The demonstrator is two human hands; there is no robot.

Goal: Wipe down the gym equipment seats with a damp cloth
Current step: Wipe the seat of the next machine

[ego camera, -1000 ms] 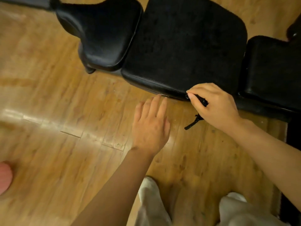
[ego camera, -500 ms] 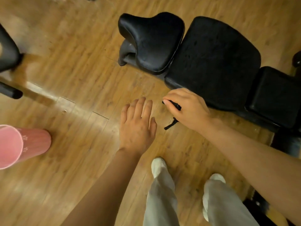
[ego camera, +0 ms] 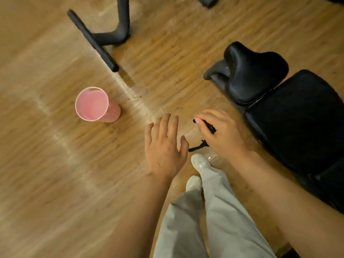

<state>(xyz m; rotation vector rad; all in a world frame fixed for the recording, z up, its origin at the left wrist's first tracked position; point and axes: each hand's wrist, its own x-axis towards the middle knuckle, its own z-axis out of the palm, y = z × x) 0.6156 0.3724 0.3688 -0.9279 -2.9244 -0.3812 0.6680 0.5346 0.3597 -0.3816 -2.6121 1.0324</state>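
A black padded bench seat (ego camera: 297, 116) fills the right side, with a curved black pad (ego camera: 255, 75) at its far end. My right hand (ego camera: 221, 133) hovers just left of the seat, fingers curled round a small black cloth (ego camera: 209, 127) whose dark strand (ego camera: 197, 147) dangles below. My left hand (ego camera: 163, 146) hangs over the wood floor beside it, fingers straight and spread, holding nothing. A pink cup (ego camera: 95, 105) stands on the floor to the left, apart from both hands.
A black metal leg and foot bar (ego camera: 100, 40) of another machine stands at the upper left. Another dark piece (ego camera: 206, 0) shows at the top edge. My grey trousers (ego camera: 202, 211) and white shoes (ego camera: 199, 161) are below the hands.
The view has swung left and back: the bench slid to the right, the pink cup and the other machine's leg came fully into view. Both hands moved away from the seat's edge, poses unchanged.
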